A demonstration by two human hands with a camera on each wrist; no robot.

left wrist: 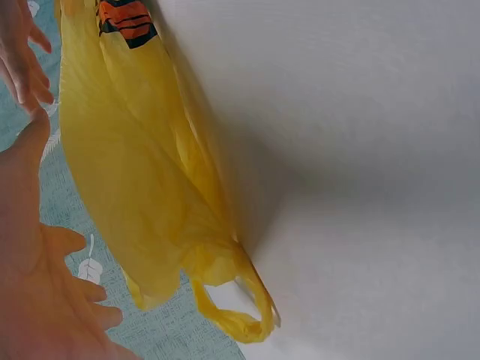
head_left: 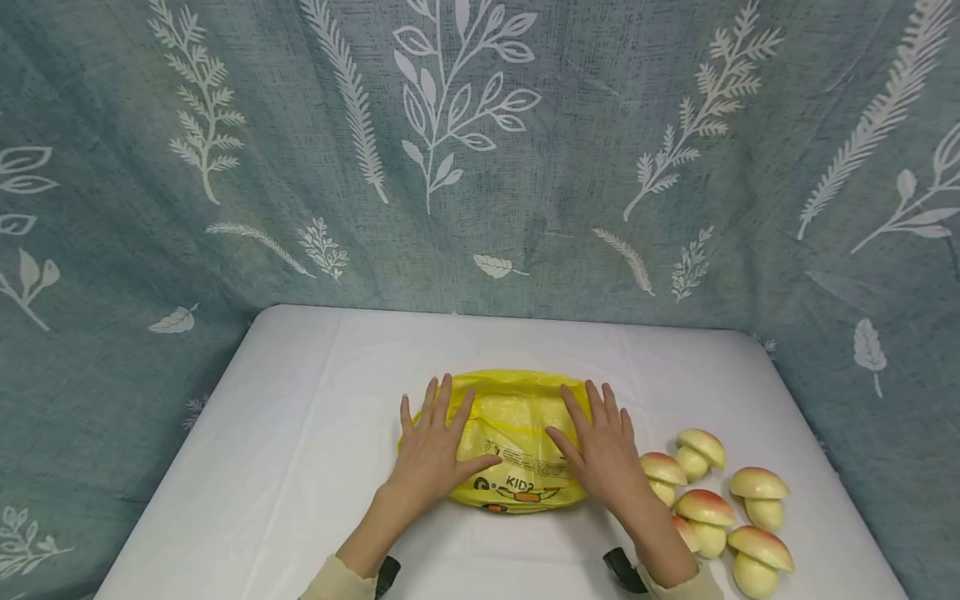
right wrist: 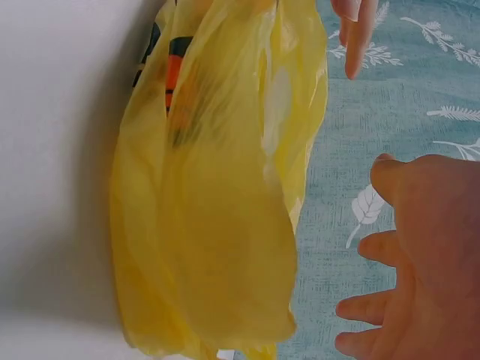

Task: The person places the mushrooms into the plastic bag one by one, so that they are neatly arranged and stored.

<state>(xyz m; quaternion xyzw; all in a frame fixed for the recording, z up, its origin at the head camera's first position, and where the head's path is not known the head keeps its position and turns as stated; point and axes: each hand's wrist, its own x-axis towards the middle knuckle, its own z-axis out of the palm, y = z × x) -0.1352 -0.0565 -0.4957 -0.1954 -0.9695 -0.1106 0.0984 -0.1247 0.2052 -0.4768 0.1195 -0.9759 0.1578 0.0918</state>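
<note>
Head: left hand (head_left: 433, 452), right hand (head_left: 606, 451) outspread

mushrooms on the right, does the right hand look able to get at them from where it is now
Likely yes: the right hand is spread at the yellow bag, seemingly gripping nothing, and the mushrooms lie close by on its right, with no visible barrier between.

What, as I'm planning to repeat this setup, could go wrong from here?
The right forearm overlaps the mushrooms in the head view, so an outward move might knock some. The bag looks thin and creased; pulling hard could tear it. Its handle forms an open loop on the left hand's side, which might snag a finger.
</note>
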